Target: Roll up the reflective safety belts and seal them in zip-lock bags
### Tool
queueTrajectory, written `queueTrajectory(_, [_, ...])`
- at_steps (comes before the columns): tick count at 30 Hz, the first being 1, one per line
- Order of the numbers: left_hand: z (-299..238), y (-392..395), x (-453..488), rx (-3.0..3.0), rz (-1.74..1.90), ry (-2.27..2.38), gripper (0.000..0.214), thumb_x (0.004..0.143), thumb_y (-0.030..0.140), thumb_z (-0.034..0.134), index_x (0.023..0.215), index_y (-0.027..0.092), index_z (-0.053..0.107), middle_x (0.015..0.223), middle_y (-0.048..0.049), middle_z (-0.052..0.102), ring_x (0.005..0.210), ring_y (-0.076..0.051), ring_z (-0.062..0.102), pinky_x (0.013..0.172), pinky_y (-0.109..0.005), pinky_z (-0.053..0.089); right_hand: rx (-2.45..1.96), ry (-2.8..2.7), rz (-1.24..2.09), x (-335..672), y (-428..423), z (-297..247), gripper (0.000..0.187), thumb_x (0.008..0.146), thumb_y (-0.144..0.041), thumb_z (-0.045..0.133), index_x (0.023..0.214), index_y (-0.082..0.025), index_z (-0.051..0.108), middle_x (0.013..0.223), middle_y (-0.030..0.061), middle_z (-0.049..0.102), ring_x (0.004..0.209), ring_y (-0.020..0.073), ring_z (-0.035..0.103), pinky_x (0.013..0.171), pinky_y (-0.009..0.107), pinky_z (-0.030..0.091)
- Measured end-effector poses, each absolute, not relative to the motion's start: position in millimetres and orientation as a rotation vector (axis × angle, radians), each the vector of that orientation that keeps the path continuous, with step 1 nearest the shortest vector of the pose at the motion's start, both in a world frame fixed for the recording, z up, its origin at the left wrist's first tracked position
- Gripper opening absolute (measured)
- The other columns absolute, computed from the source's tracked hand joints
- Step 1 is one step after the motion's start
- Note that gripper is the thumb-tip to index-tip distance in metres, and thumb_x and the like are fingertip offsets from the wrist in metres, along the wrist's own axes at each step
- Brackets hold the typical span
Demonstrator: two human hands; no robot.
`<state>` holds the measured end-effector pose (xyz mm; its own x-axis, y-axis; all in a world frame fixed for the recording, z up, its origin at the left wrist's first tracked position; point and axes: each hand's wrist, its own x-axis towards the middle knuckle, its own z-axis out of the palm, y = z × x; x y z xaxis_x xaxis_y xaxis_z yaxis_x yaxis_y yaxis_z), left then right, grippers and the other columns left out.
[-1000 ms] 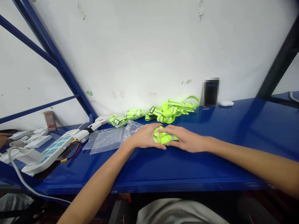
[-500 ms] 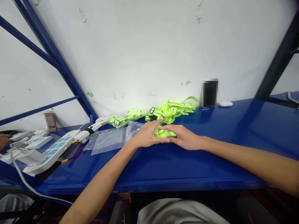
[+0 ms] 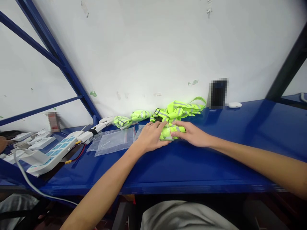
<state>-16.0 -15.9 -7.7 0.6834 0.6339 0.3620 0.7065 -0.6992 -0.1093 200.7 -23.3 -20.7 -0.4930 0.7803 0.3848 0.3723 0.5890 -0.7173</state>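
Note:
A folded neon-yellow reflective strap with grey stripes lies between my two hands above the blue table. Clear plastic bag film with a thin reddish line covers its left part. My left hand is closed around the bagged side, its fingers partly hiding it. At the right end, my right hand grips the strap between thumb and fingers. Just behind them is a loose heap of similar reflective straps with black buckles. Flat clear zip bags lie left of my left hand.
Two bundled reflective straps rest along the wall, beside a white handheld fan. A white power strip and a red-black cable lie left. A blurred dark object and a white case stand right. Another person's hand shows far left.
My right hand has shifted slightly up and right, and the strap between my hands shows more, with plastic film visible over it. The view has moved a little.

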Motion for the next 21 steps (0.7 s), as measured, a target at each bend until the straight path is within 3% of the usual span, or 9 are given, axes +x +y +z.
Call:
queueTrajectory(2, [-10,-17,-10,-2.661,-0.494,-1.055,0.063,0.084,0.054,0.061,0.133,0.016,0.046,0.125,-0.0132,0.063,0.115,-0.031,0.059,0.102,-0.043,0.043,-0.855,-2.104,0.757,192,-28,-20,0.044,0.091,-0.044,0.057,0.124,-0.016,0.062,0.117,0.0093,0.069,0.106,0.0279,0.064,0.096,0.042,0.048])
queueTrajectory(6, [-9,-21,-5,-2.709,-0.506,-1.025,0.050,0.086,0.042,0.061,0.129,0.020,0.048,0.123,-0.0095,0.063,0.114,-0.029,0.060,0.100,-0.042,0.045,-0.773,-2.167,0.856,188,-31,-19,0.038,0.090,-0.041,0.057,0.119,-0.017,0.064,0.115,0.0077,0.069,0.106,0.0272,0.062,0.095,0.042,0.049])
queueTrajectory(10, [-9,-21,-13,-2.773,-0.579,-0.988,0.058,0.086,0.050,0.060,0.135,0.022,0.045,0.132,-0.0094,0.060,0.119,-0.029,0.059,0.101,-0.042,0.046,-0.754,-2.172,1.066,198,-30,-16,0.033,0.090,-0.033,0.056,0.118,-0.016,0.065,0.105,0.0056,0.070,0.093,0.0220,0.065,0.088,0.039,0.053])
queueTrajectory(14, [-11,-17,-23,-2.807,-0.677,-1.006,0.070,0.083,0.050,0.065,0.141,0.021,0.040,0.137,-0.0114,0.058,0.120,-0.030,0.059,0.099,-0.043,0.048,-0.735,-1.994,1.271,202,-28,-17,0.044,0.091,-0.040,0.057,0.129,-0.018,0.062,0.104,0.0062,0.070,0.087,0.0203,0.068,0.082,0.037,0.057])
queueTrajectory(17, [-11,-15,-29,-2.806,-0.769,-1.022,0.073,0.080,0.044,0.069,0.142,0.020,0.038,0.140,-0.0122,0.055,0.124,-0.030,0.056,0.102,-0.043,0.047,-0.781,-1.964,1.052,201,-29,-21,0.046,0.091,-0.047,0.057,0.128,-0.021,0.065,0.116,0.0084,0.067,0.086,0.0212,0.068,0.075,0.036,0.059])
queueTrajectory(21, [-14,-15,-30,-2.784,-0.771,-1.001,0.072,0.081,0.042,0.070,0.142,0.021,0.039,0.137,-0.0124,0.057,0.121,-0.030,0.058,0.101,-0.044,0.048,-0.808,-2.123,0.346,199,-34,-23,0.028,0.093,-0.040,0.058,0.108,-0.023,0.075,0.114,0.0111,0.062,0.089,0.0210,0.063,0.079,0.037,0.055])
